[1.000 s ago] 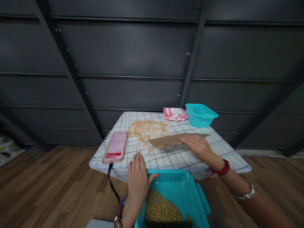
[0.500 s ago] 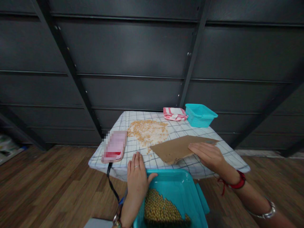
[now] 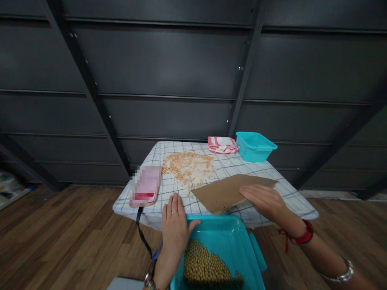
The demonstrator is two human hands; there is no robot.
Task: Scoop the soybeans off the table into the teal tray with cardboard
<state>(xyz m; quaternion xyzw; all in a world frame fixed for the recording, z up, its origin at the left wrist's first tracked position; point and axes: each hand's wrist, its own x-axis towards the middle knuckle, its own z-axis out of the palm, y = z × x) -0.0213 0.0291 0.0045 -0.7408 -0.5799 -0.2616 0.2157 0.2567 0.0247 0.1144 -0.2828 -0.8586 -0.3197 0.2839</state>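
My left hand (image 3: 175,225) lies flat on the front edge of the tablecloth, fingers stretched out and thumb over the rim of a teal plastic bin (image 3: 232,229). Inside that bin is a heap of soybeans (image 3: 205,264). With my right hand (image 3: 264,199) I grip the right part of a brown cardboard piece (image 3: 225,191); the thumb is hidden. The cardboard is tilted just over the cloth, its near edge close to the bin's far rim. Beyond its left end, soybeans mixed with white grains (image 3: 190,165) are spread on the cloth.
A pink phone (image 3: 147,183), partly pixelated, lies at the table's left, with a dark strap (image 3: 142,233) hanging down. A folded pink-striped cloth (image 3: 223,145) and a small turquoise basket (image 3: 255,147) stand at the back right. A dark panel wall (image 3: 169,60) rises behind the checked tablecloth (image 3: 178,203).
The cardboard has tipped slightly, its near corner coming down closer to the bin, and my right hand has dipped a little with it. My left hand has stayed in place.
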